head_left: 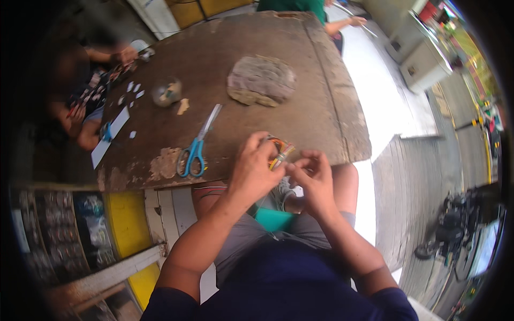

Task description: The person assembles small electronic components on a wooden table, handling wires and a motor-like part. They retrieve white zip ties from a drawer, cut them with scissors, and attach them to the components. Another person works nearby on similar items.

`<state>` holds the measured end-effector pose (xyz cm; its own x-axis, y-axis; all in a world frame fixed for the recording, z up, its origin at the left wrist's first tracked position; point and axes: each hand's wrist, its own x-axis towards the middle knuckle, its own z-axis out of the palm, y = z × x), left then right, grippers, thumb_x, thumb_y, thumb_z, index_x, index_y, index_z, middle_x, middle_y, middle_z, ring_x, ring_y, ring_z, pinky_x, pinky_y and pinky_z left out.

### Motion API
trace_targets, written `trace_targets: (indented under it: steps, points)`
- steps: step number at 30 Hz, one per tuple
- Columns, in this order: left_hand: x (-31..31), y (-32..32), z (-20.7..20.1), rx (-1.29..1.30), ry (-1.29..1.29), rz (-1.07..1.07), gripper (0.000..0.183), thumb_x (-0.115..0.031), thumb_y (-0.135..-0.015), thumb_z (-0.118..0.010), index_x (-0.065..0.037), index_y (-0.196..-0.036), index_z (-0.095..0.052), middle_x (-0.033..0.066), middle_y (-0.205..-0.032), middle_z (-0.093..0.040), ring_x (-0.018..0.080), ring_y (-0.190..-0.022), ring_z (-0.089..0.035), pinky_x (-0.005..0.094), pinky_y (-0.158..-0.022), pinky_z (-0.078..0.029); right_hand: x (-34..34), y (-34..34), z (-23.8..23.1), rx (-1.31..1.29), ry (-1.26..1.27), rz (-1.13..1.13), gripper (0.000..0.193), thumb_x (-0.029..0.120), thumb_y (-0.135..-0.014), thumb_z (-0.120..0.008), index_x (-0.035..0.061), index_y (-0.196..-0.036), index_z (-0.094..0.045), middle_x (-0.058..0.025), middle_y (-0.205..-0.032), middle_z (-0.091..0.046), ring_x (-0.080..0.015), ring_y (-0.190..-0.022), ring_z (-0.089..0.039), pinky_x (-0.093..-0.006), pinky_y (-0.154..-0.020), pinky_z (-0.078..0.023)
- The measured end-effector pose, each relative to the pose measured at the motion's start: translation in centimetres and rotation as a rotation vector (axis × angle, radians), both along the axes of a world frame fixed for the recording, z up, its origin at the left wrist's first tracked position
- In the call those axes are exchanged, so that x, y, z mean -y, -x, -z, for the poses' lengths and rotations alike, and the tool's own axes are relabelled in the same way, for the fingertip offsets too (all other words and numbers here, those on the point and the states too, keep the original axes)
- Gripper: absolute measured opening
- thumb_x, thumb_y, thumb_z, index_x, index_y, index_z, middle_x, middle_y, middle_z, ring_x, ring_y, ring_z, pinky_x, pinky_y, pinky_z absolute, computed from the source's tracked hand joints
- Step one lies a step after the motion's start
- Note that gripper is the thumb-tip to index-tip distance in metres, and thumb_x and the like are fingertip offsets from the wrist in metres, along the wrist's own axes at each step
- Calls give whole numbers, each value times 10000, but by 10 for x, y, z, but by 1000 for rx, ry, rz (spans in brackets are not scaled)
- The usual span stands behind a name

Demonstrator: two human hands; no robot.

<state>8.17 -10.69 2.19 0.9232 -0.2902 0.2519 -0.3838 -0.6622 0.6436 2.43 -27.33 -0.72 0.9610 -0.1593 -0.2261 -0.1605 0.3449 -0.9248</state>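
Note:
My left hand (pixel 252 170) is closed around a small bundle of coloured strips (pixel 281 152), orange, yellow and reddish, just past the table's near edge. Close beside it, my right hand (pixel 313 179) has its thumb and fingertips pinched together near the bundle's end. Whatever sits in that pinch is too small to make out. On the table left of my hands lie scissors (pixel 195 152) with blue handles, blades pointing away from me. Farther back rests a flat, rounded stone-like slab (pixel 261 80).
The worn brown table (pixel 316 125) has a clear rounded container (pixel 167 92), a tan scrap (pixel 183 106) and white paper bits (pixel 140 94) at left. People sit at the left and far sides. A teal object (pixel 274 219) shows between my legs.

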Motion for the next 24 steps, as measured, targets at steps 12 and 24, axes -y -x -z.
trace_targets:
  steps: [12, 24]
  points:
    - [-267, 91, -146, 623, 122, -454, 198, -53, -934, -756, -46, -1114, -674, 255, -1539, -580, 356, -1340, -631, 455, -1067, -574, 62, -28, -51, 406, 377, 83, 310, 106, -993, -777, 30, -1227, -589, -80, -1077, -628, -159, -1039, -609, -306, -954, -498]
    - [-460, -155, -53, 245, -337, -642, 375, -267, -790, -848, 4, -1040, -779, 206, -1227, -760, 367, -1145, -731, 426, -985, -562, -135, 34, -161, 1064, -1032, -1105, 363, 73, -1096, -563, -97, -1411, -628, -390, -1440, -563, -501, -1268, -650, -595, -1035, -563]
